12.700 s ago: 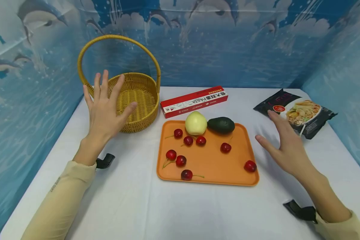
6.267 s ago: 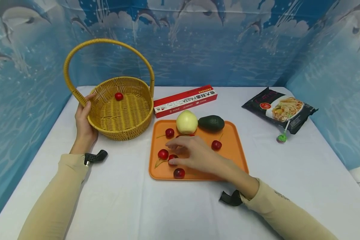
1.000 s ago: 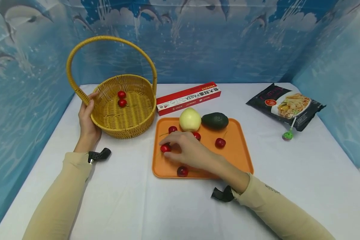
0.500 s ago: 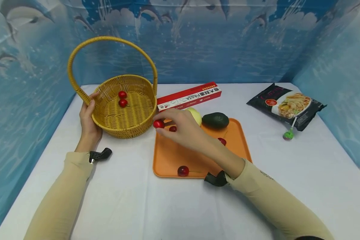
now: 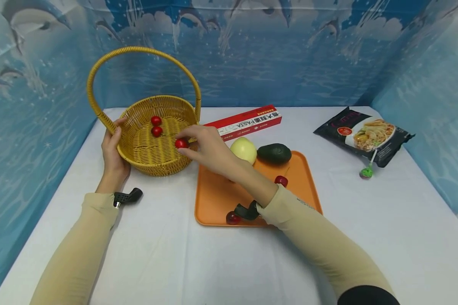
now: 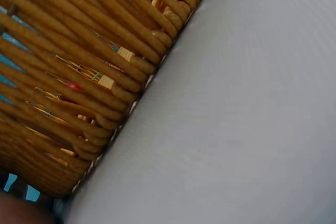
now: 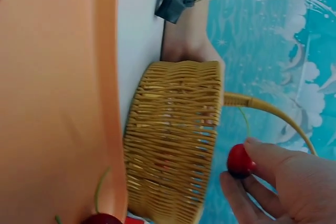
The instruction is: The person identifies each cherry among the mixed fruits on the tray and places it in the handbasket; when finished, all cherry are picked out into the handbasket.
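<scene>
In the head view, my right hand (image 5: 210, 150) pinches a red cherry (image 5: 181, 143) between thumb and fingertips. It is above the right side of the yellow wicker basket (image 5: 149, 156). The right wrist view shows this cherry (image 7: 240, 161) with a green stem, held apart from the basket wall (image 7: 173, 135). My left hand (image 5: 113, 154) holds the basket's left side, with its thumb at the rim near the handle. Two cherries (image 5: 156, 126) lie inside the basket. On the orange tray (image 5: 213, 203) are more cherries (image 5: 281, 181), partly hidden by my right arm.
A pale green round fruit (image 5: 244, 150) and an avocado (image 5: 274, 153) rest at the tray's far edge. Behind is a red pasta box (image 5: 248, 123). A black noodle packet (image 5: 364, 135) and a green lollipop (image 5: 366, 172) lie at right. Dolphin-print curtains enclose the white table.
Over the last second my right hand has lifted a cherry from the tray and carried it left to the basket. Earlier, my left hand took hold of the basket and two cherries came into it.
</scene>
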The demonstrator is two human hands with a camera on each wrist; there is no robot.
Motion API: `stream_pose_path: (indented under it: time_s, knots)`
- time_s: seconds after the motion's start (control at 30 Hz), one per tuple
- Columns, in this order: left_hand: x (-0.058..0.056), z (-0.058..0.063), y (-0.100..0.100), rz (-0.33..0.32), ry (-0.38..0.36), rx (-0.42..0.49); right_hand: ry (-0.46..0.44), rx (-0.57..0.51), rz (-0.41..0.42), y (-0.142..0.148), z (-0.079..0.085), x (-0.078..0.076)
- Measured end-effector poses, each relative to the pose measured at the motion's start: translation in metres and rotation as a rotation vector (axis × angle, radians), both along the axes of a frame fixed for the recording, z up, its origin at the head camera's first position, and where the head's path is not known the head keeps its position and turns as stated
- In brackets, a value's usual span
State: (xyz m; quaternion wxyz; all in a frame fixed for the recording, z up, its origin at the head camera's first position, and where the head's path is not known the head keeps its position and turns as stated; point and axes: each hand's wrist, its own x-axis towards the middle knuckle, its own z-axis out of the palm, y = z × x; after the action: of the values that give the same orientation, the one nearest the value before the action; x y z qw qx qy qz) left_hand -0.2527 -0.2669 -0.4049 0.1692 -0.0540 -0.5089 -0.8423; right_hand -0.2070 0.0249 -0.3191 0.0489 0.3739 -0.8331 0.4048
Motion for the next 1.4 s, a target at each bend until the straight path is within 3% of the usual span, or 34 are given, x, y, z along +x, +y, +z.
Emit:
stream_pose_path:
  time_s: [0.23,0.4,0.9,1.1,1.4]
  knots:
    - [0.001,0.0,0.0,-0.001,-0.004,0.004,0.054,0.1,-0.031,-0.012,-0.01,-0.006]
    - [0.001,0.002,0.001,0.0,-0.001,0.004,0.077,0.153,-0.044,-0.009,-0.007,-0.003]
    - [0.0,0.001,0.001,0.004,-0.003,-0.003,0.062,0.181,-0.031,0.028,0.019,0.029]
    - [0.001,0.001,0.001,0.004,-0.005,0.004,0.101,0.17,-0.007,0.045,0.019,0.043]
    - [0.001,0.001,0.001,0.003,0.001,0.005,0.079,0.14,-0.033,0.077,0.01,0.063]
